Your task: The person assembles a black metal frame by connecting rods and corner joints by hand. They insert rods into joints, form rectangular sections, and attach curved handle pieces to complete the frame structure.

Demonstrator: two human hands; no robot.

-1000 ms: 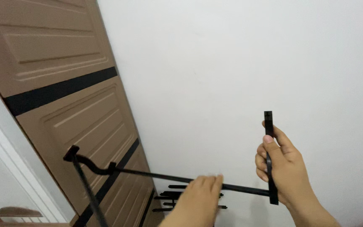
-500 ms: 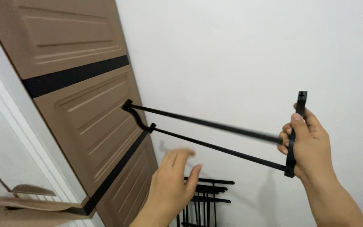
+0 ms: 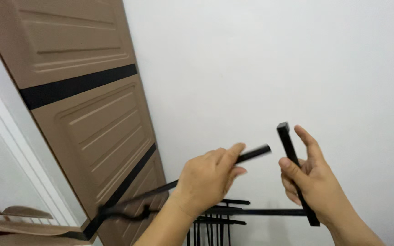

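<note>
Your left hand (image 3: 206, 180) now grips one thin black rod (image 3: 251, 154); right hand (image 3: 308, 182), fingers closed, holds the rigid, light-looking end bar (image 3: 287, 141) mid-length

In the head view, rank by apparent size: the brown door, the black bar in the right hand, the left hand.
1. Brown door, by far the largest.
2. Black bar and left hand: similar extent, both near the camera, so unranked.
</note>
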